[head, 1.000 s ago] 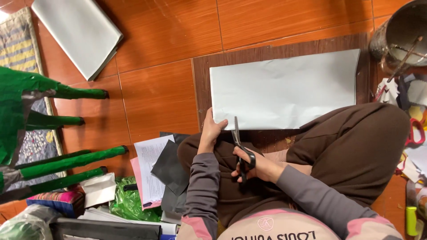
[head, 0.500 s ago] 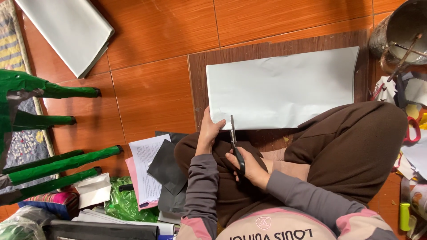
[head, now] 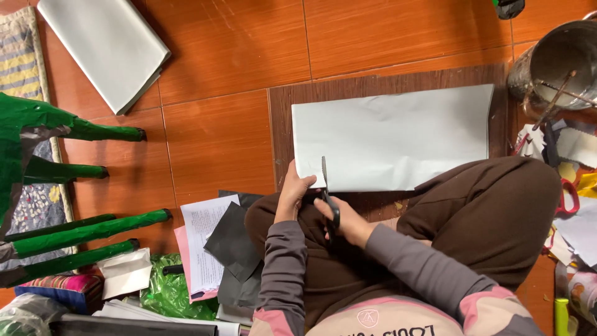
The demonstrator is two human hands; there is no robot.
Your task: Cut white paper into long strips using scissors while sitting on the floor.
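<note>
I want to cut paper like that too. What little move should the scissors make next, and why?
Probably close the scissors and push them a bit farther up the sheet. Their blades have only just entered the near edge of the grey paper, the left hand holds that edge down beside them, and the right hand grips the handles.

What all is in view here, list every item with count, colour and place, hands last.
large white paper sheet: one, white, on the board in front of the knees
dark wooden board: one, brown, on the orange tiled floor
black-handled scissors: one, black and steel, at the sheet's near left edge
folded grey paper: one, grey, top left
green-wrapped legs: four, green, left side
metal pot: one, silver, top right
dark grey sheets: a few, beside the left knee
printed pages: white on pink, lower left
left hand: on the sheet's corner
right hand: gripping the scissors
</note>
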